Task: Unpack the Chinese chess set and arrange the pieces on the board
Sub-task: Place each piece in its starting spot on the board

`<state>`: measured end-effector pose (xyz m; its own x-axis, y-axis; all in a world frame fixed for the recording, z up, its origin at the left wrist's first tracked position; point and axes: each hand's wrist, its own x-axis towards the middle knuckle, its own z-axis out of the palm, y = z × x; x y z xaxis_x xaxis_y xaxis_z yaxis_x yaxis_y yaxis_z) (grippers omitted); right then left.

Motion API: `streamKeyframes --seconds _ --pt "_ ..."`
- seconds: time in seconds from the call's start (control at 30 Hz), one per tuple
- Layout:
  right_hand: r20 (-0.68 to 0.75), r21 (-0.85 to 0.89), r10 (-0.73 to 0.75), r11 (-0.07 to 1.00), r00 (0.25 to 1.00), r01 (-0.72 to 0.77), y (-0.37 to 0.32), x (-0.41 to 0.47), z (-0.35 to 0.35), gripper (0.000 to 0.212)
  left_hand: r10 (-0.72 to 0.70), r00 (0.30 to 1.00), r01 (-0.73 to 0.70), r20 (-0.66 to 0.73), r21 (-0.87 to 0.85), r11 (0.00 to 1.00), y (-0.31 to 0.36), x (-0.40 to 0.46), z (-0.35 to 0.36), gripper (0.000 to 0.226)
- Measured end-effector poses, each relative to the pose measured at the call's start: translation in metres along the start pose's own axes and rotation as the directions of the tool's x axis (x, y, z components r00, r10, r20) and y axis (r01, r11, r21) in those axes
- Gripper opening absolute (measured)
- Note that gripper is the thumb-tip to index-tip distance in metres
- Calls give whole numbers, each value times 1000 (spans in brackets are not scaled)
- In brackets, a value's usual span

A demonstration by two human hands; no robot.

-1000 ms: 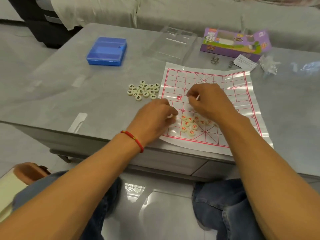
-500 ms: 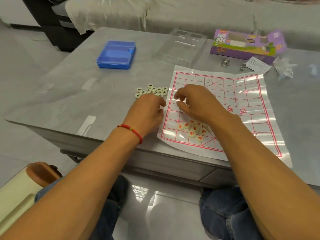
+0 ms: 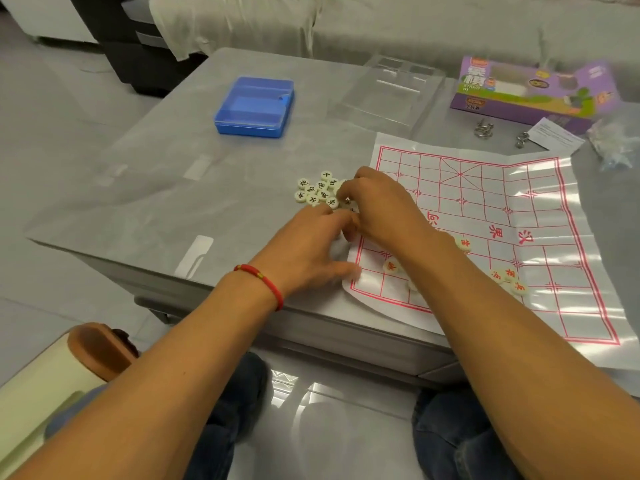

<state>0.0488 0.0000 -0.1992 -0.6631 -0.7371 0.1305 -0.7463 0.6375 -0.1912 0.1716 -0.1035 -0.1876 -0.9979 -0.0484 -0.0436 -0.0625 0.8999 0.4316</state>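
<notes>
Right hand (image 3: 375, 206) reached across the board's left edge, fingers curled down onto the near side of the black pieces (image 3: 317, 190); whether anything was pinched under the fingertips could not be told. Left hand (image 3: 311, 251) lay just beside it, fingers loosely spread and nearly straight, tips at the board's left margin close to the right hand, thumb resting on the board's near-left corner, holding nothing visible. Red cord (image 3: 263, 280) around the left wrist. Black pieces clustered on the table (image 3: 156, 202) just left of the board, face up, touching one another. Board (image 3: 485, 209), a glossy sheet with red grid lines, spread flat on the table, its near edge overhanging the table's front. Red pieces (image 3: 509, 280) scattered on the near half of the board: a few beside the right forearm, one (image 3: 463, 243) just past the wrist, another (image 3: 391, 265) near the left corner, partly hidden by the arm. Farther back, a shut blue box (image 3: 254, 105) well left of the board, a clear tray (image 3: 388, 91) behind the board, a purple carton (image 3: 530, 88) at the far right, with metal rings (image 3: 483, 128) and a leaflet (image 3: 557, 136) in front of it.
</notes>
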Motion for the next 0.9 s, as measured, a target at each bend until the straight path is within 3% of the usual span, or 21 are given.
streamKeyframes --seconds 0.3,0.67,0.77,0.9 --pt "52 235 159 958 986 -167 1 7 -4 23 31 998 -36 60 95 995 -3 -3 3 52" --pt "-14 250 162 956 987 -154 -2 5 1 21 37 996 -46 76 124 991 -1 -5 2 57" --pt "-105 316 169 940 980 -128 8 6 -14 24 39 997 -48 72 123 991 0 -6 1 54" --pt "-142 344 361 891 922 -296 59 -1 -31 25 51 997 -59 58 149 987 -3 -11 1 51"
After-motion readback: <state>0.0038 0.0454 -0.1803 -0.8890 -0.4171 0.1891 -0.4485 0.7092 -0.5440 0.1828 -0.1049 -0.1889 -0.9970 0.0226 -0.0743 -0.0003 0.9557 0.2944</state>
